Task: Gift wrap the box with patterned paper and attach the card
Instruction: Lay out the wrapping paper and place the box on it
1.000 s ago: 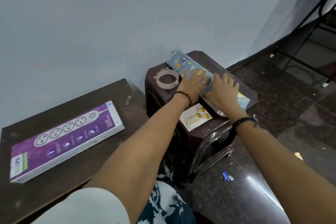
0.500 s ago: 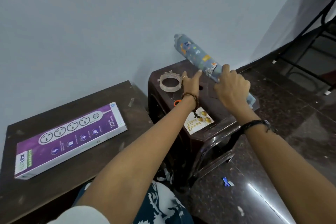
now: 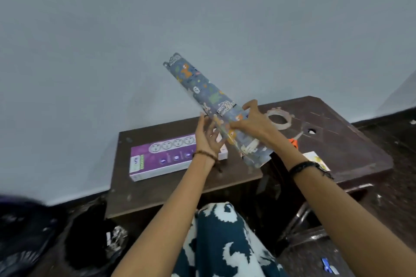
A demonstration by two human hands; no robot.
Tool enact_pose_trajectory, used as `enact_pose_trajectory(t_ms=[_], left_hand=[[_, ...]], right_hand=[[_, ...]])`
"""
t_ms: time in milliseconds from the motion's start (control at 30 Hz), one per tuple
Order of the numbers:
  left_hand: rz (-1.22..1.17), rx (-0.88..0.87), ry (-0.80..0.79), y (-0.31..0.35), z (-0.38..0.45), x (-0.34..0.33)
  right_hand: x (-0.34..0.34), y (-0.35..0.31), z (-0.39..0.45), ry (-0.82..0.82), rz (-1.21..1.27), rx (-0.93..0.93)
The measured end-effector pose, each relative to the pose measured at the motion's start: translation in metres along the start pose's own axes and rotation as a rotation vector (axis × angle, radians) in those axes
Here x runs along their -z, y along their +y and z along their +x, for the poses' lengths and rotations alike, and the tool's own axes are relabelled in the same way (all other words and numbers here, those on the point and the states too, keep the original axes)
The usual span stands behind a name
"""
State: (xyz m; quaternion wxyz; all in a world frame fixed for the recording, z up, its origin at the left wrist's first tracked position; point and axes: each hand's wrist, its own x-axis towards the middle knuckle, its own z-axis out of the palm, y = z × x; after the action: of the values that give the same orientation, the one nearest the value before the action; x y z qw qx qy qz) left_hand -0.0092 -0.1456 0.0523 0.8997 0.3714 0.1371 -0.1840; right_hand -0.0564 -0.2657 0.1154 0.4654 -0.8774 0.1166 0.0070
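Box unwrapped on table; right hand grips paper roll, left hand fingers spread beside it. Wrapping, card pending.

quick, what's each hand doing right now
Left hand: open, fingers straight, alongside the roll of wrapping paper.
Right hand: closed round the roll, holding it up above the tables.
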Motion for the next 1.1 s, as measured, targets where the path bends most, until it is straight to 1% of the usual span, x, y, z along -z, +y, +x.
enact_pose_trajectory(t_ms=[67,100,200,333,433,533,600,667,733,833,900,967,1000,1100], left_hand=[[0.014,-0.013,0.06,0.017,0.0,0.033],[0.042,-0.018,0.093,0.025,0.001,0.048],[0.072,-0.022,0.172,0.042,0.005,0.083],[0.021,-0.046,0.139,0.052,0.014,0.111],[-0.02,-0.115,0.113,0.051,0.029,0.12],[-0.042,-0.181,0.165,0.048,0.039,0.123],[-0.091,-0.182,0.18,0.047,0.045,0.125],[-0.156,-0.16,0.18,0.047,0.049,0.129],[-0.18,-0.126,0.226,0.05,0.05,0.13],[-0.037,-0.163,0.41,0.06,0.053,0.127],[0.037,-0.208,0.463,0.068,0.058,0.122],[0.095,-0.221,0.474,0.075,0.061,0.112],[0.136,-0.221,0.482,0.077,0.062,0.109],[0.248,-0.219,0.488,0.083,0.069,0.107]], right_hand=[[-0.021,-0.007,0.005,-0.151,0.094,-0.057],[-0.031,-0.009,0.008,-0.198,0.109,-0.074],[-0.058,-0.012,0.02,-0.269,0.116,-0.083],[-0.082,-0.012,0.03,-0.371,0.11,-0.176],[-0.094,-0.015,0.041,-0.375,0.078,-0.221],[-0.109,-0.016,0.05,-0.41,0.071,-0.223],[-0.115,-0.013,0.055,-0.432,-0.061,-0.176],[-0.116,-0.011,0.061,-0.373,-0.16,-0.096],[-0.112,-0.012,0.069,-0.275,-0.171,-0.057],[-0.105,-0.019,0.079,-0.168,-0.222,0.007],[-0.102,-0.025,0.085,-0.124,-0.258,0.078],[-0.098,-0.035,0.09,-0.124,-0.195,0.102],[-0.095,-0.041,0.091,-0.148,-0.117,0.102],[-0.085,-0.046,0.094,-0.255,0.164,-0.005]])
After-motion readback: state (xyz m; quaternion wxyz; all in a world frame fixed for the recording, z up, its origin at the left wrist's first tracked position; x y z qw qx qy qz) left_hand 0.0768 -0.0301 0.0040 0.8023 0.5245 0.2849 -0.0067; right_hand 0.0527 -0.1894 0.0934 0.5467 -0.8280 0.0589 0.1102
